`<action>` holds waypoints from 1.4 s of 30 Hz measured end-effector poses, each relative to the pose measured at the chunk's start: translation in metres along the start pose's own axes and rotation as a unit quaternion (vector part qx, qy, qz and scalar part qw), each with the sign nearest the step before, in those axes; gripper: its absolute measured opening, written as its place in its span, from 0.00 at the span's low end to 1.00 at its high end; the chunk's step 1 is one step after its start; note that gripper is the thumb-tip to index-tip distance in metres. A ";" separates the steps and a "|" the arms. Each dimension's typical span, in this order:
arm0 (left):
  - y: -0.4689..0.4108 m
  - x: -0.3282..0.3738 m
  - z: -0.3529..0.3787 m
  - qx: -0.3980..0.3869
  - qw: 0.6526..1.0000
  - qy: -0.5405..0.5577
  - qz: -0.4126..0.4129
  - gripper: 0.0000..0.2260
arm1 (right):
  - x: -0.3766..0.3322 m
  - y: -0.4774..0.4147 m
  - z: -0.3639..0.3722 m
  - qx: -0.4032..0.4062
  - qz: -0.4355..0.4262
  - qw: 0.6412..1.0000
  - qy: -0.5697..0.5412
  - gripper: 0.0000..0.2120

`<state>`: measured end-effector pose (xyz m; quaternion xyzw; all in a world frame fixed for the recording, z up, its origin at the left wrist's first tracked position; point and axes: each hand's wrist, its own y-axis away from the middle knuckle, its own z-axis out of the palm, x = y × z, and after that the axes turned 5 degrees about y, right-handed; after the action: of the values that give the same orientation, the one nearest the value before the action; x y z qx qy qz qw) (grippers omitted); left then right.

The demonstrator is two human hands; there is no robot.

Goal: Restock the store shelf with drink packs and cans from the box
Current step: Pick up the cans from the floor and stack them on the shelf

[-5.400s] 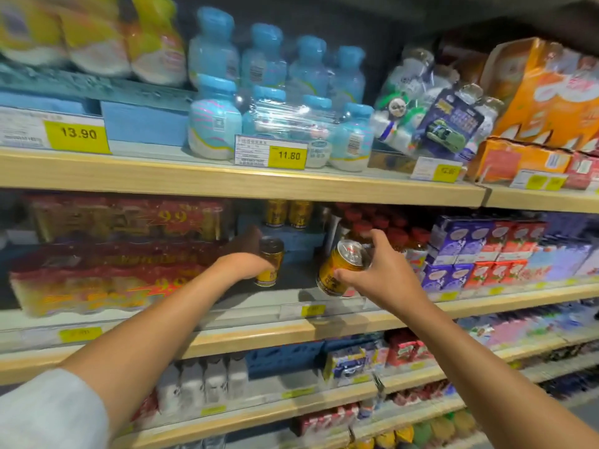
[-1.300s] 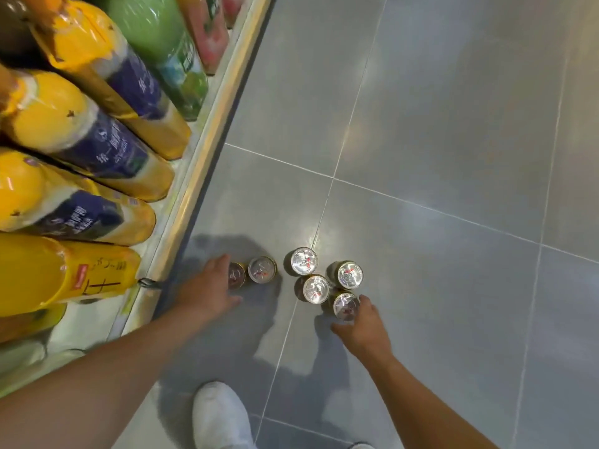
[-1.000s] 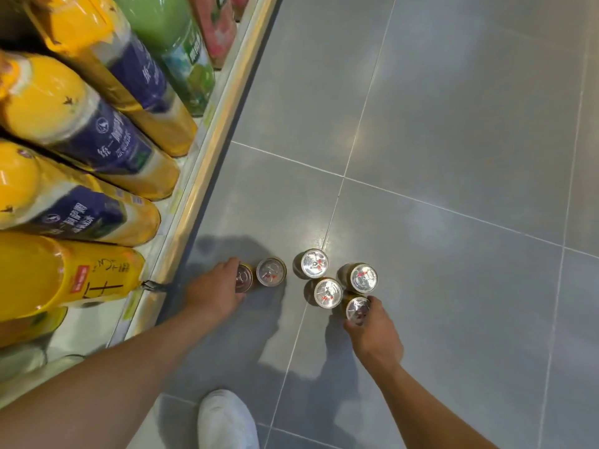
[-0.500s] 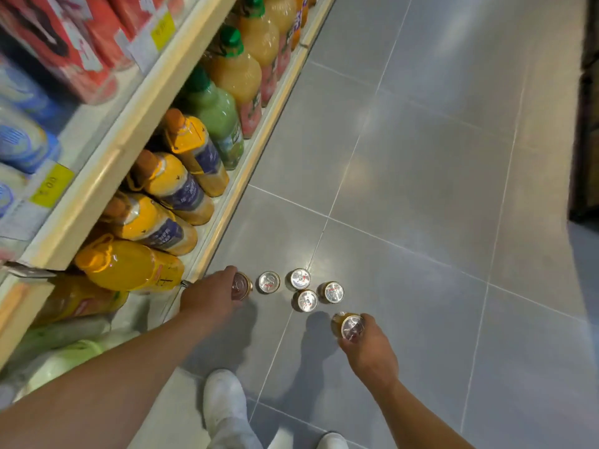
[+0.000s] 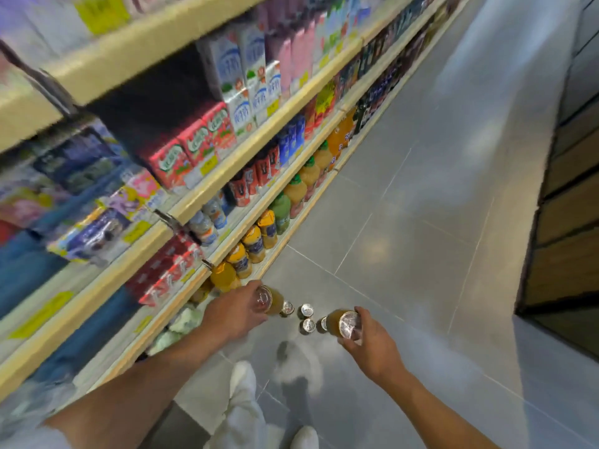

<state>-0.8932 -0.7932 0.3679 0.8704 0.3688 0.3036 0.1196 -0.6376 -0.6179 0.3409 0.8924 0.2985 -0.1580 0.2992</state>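
Low in the middle of the frame, the left hand is curling its fingers round a gold drink can, which is tipped with its silver top toward the camera just above the grey tiled floor. To the right of it, the right hand is gripping a second gold can the same way, fingers wrapped about its body. Between the two hands, a cluster of loose cans is standing upright on the tiles. It looks like four, though the blur is making the count unsure.

The store shelving is running up the left side of the frame, its tiers crowded with milk cartons and, along the bottom tier, orange juice bottles.

Judging by this, the restocking is sitting partway. Two cans are in hand and waiting to go onto a shelf, and the floor cluster is left to lift after them. The slot they belong in is not showing clearly here.
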 end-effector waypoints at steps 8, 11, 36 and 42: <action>0.158 0.024 -0.125 0.129 0.990 0.052 0.028 0.33 | -0.112 0.084 -0.121 0.024 -0.214 0.975 -0.058 0.25; 0.210 0.025 -0.171 0.190 0.972 0.138 0.018 0.31 | -0.163 0.101 -0.152 0.016 -0.289 0.955 -0.069 0.24; 0.374 -0.111 -0.374 0.334 0.597 0.724 0.095 0.20 | -0.542 0.181 -0.139 -0.182 -0.483 0.813 -0.270 0.20; 0.354 -0.140 -0.392 0.362 0.635 0.680 0.060 0.17 | -0.585 0.175 -0.129 -0.175 -0.465 0.823 -0.276 0.18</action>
<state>-1.0092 -1.1469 0.7677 0.4112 0.3729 0.6587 -0.5079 -0.9662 -0.9055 0.7862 0.4993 0.6055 -0.4632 0.4117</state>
